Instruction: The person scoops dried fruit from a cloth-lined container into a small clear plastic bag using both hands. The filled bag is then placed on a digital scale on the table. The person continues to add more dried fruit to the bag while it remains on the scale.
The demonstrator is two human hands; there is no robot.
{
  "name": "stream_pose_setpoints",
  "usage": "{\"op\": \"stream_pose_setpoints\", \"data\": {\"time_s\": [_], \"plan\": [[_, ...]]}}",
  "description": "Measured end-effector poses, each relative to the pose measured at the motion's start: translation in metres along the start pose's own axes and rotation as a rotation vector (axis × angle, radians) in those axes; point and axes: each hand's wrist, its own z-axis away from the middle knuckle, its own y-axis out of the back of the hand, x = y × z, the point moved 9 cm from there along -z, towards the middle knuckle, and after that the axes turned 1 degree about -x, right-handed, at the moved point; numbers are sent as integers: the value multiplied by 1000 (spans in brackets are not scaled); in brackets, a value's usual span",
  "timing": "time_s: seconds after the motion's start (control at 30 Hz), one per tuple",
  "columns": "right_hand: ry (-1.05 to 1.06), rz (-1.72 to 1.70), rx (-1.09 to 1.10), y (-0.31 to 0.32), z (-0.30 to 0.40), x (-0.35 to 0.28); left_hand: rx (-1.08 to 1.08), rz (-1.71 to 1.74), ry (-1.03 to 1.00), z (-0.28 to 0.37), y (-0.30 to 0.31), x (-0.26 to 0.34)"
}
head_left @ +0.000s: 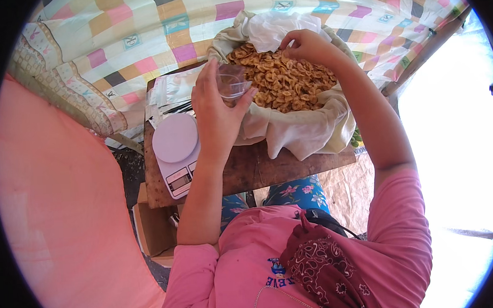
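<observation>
A cloth-lined container [303, 124] holds a heap of thin, golden-brown chips [289, 85], which look like banana chips. My left hand [216, 97] grips a clear plastic cup [231, 81] at the heap's left edge, its fingers and thumb around the sides. Over the upper part of the heap is my right hand [307, 46], fingers curled, beside a crumpled white plastic bag [281, 28]. Whether it holds a chip is too small to tell. A white kitchen scale [175, 137] with a round plate lies left of my left forearm.
Clear plastic bags [172, 84] lie at the back left of the wooden table [264, 167]. An open cardboard box [154, 230] stands below the table's left edge. A pink cloth [65, 205] hangs at the left, and a patterned sheet [148, 38] hangs behind the table.
</observation>
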Motion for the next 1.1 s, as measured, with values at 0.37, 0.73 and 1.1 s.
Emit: {"op": "stream_pose_setpoints", "data": {"time_s": [0.37,0.73,1.1], "plan": [[423,-341,0,-3,31,-106,-7,-21,-61,-8,-9,9],[-34,354,15,-20,-10,50,33,-11,-40,-3,3,7],[34,264,-208,-29,30,21,25,30,-34,-1,2,3]]}}
